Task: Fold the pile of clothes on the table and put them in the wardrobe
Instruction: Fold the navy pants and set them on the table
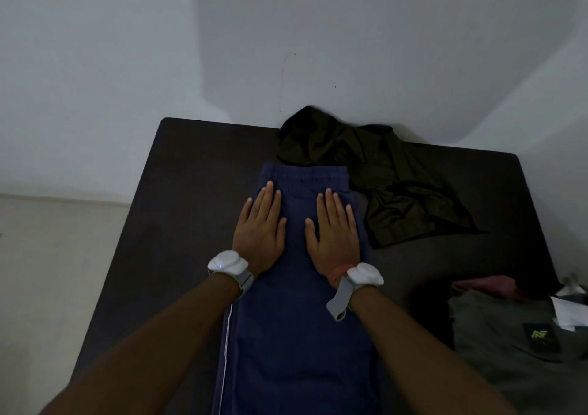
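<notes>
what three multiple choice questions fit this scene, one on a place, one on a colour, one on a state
1. Where does the dark green garment lie?
A. on the table, beyond the blue trousers and to their right
B. on the floor
C. over a forearm

2. What colour is the stripe along the trousers' left edge?
A. red
B. white
C. yellow

3. How do the left hand and right hand lie?
A. flat on the trousers, fingers straight
B. in fists
C. raised off the cloth

Answers: 1 A, it sits crumpled at the trousers' far end; 2 B, a thin white line runs down that edge; 3 A, both palms press the cloth.
</notes>
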### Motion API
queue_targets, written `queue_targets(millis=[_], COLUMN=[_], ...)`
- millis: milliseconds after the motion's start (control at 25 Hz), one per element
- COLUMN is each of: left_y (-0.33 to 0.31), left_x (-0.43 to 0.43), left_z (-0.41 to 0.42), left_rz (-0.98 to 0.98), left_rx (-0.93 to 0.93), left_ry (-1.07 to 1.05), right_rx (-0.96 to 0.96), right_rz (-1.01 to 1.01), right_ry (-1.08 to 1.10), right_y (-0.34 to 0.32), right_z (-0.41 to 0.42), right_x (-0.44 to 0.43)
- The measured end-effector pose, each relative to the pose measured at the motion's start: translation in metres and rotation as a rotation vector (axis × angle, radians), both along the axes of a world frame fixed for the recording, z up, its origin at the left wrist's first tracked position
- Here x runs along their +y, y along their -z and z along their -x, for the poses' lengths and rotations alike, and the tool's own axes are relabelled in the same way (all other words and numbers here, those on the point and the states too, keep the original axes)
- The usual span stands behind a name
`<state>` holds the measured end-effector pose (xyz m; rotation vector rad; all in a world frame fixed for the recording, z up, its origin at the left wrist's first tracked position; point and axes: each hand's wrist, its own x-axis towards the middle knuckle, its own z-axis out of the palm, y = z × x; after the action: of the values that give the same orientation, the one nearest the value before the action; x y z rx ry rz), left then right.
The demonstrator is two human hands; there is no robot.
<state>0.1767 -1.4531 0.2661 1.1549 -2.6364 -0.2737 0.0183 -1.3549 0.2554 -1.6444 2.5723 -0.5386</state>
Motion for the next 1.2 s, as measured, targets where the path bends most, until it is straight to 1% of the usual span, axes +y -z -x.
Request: queue_targets(millis=[280, 440, 560, 680, 840, 1120, 1200], left_y=[0.004, 0.003, -0.008, -0.013, -0.011, -0.018, -0.024], left_x=[-0.050, -0.060, -0.053, -0.028, 0.028, 0.113, 0.143], left_z=[0.029, 0.036, 0.039, 0.023, -0.022, -0.088, -0.107], left_rz=[0.002, 0.000, -0.042, -0.057, -0.045, -0.178, -0.202], left_rx=[-0.033, -0.084, -0.119, -0.130, -0.112, -0.071, -0.022], left_ry=[0.017, 0.009, -0.015, 0.008, 0.040, 0.025, 0.012], right_rx=[0.018, 0.010, -0.040, -0.063, -0.082, -0.098, -0.080], right_rz=[0.009, -0.033, -0.108, -0.087, -0.076, -0.130, -0.116], right_ry=[0.007, 0.017, -0.012, -0.041, -0.014, 0.071, 0.083], right_y=[0.005, 0.004, -0.005, -0.011, -0.009, -0.010, -0.014], right_z=[0.030, 0.035, 0.032, 0.017, -0.020, -0.096, -0.122], right_x=[-0.046, -0.057, -0.054, -0.026, 0.035, 0.126, 0.154])
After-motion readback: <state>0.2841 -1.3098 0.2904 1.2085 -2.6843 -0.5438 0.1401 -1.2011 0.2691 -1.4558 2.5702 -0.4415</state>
